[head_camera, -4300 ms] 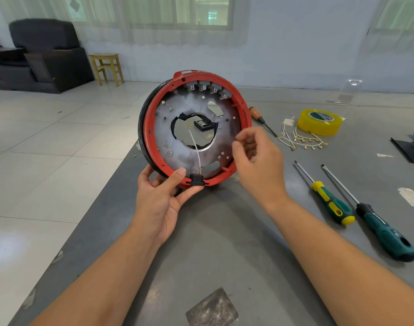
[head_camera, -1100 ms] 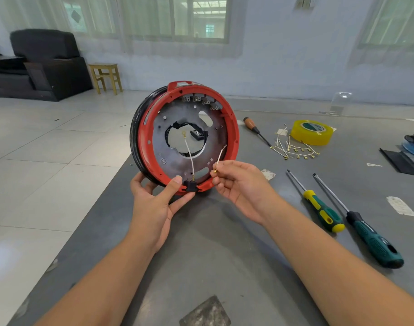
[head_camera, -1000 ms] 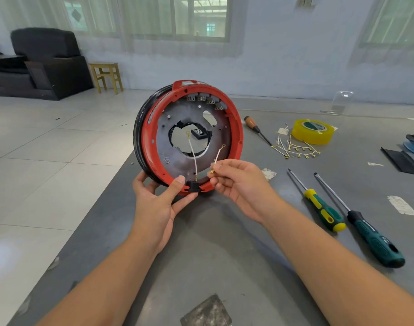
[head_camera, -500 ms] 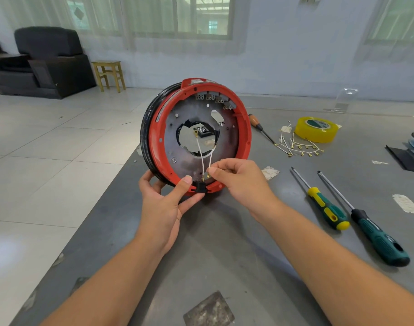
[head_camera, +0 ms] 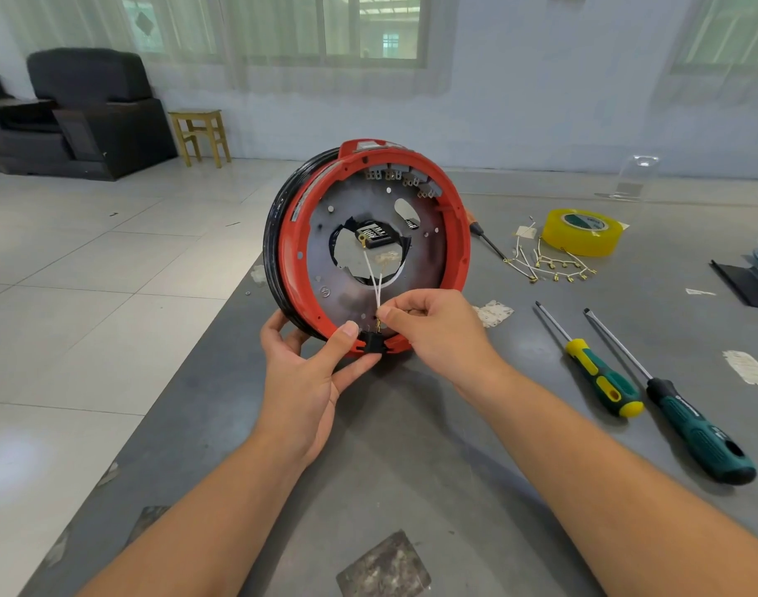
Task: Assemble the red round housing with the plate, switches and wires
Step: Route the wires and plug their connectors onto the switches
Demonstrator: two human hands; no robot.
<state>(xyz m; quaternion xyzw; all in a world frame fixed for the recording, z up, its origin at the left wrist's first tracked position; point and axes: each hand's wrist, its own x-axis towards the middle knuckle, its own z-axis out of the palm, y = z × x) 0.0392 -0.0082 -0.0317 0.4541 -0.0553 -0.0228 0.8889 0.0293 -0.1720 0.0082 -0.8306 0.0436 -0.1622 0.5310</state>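
The round red plastic housing [head_camera: 371,247] is held upright on the grey table [head_camera: 411,445] by the left hand [head_camera: 308,372]; the thin white wire [head_camera: 379,290], pinched by the right hand [head_camera: 429,325], should be pushed straight onto the small black switch [head_camera: 374,341].

**Table surface**

Grey table [head_camera: 411,458], scuffed. On it: red housing [head_camera: 291,234] standing on edge; tape roll [head_camera: 584,232]; loose wires [head_camera: 549,265] beside the roll; orange screwdriver [head_camera: 483,234]; yellow-green screwdriver [head_camera: 601,381]; green screwdriver [head_camera: 696,433]; paper scraps [head_camera: 493,313]; dark patch [head_camera: 383,568] near front edge.
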